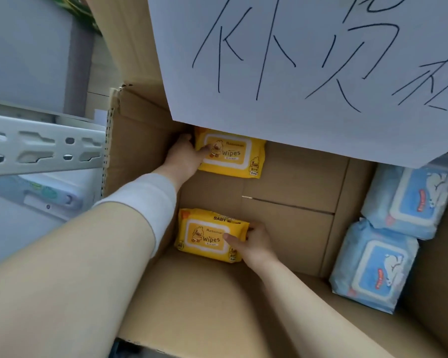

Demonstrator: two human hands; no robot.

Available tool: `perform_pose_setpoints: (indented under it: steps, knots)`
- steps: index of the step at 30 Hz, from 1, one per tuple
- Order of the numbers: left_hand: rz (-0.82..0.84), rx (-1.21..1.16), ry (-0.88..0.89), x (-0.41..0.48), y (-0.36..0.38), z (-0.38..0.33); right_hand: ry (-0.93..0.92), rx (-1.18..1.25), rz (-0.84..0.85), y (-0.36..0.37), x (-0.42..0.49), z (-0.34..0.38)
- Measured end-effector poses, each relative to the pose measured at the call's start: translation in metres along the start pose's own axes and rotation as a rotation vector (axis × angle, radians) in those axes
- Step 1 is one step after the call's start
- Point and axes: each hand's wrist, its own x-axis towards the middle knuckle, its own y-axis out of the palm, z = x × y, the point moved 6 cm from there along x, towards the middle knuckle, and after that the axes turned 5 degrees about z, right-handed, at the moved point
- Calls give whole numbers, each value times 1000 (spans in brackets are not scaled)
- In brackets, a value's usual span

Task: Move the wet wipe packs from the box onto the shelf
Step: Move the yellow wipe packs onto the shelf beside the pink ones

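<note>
Fingers [185, 138] of the left hand [184, 157] curl round the left end of the far yellow plastic wet wipe pack [233, 156], thumb on its label, and the right hand [252, 244] grips the right end of the near yellow pack [207, 237] likewise. Both packs lie flat on the floor of the brown cardboard box [290, 184]. Each soft pack probably lifts best with fingers tucked well underneath, drawn clear of the overhanging white handwritten paper sheet [295, 120] before swinging left to the grey metal shelf [44, 148].

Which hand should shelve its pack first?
Left, likely. The shelf stands left of the box; the left hand grips the far pack nearest it, while the right hand, gripping the near pack, lies farther right.
</note>
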Motion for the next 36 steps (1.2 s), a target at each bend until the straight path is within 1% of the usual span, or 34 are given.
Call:
perform_pose_setpoints:
  steps: [3,5,7,11,13,18,20,22,25,27,29,33,36]
  knots:
    - [-73,83,-8,7,8,-6,42,12,-82,5,10,-1]
    - [-126,48,-28,9,14,-3,58,43,-133,8,13,-2]
    - [-97,-82,-26,7,20,3,76,54,-126,13,15,-3]
    - [69,-477,53,-14,28,9,77,191,-42,10,10,-10]
    - [68,-554,84,-27,26,12,58,231,-59,1,-2,-13]
    - [-79,-553,80,-76,10,20,-68,248,-149,-21,-52,-10]
    - [-96,-596,123,-101,-1,24,-103,324,-135,-32,-75,-10]
    - [-129,-635,162,-128,-13,29,-162,333,-125,-45,-100,-9]
    - [-217,-664,192,-166,-31,36,-244,349,-158,-64,-134,-8]
    - [-273,-671,206,-193,-42,42,-289,409,-153,-74,-156,-8]
    - [-343,-692,206,-224,-52,53,-350,397,-149,-85,-178,-8]
    - [-489,-830,260,-303,-66,76,-560,331,-63,-99,-239,4]
    - [-568,-893,306,-381,-75,93,-654,317,38,-101,-305,11]
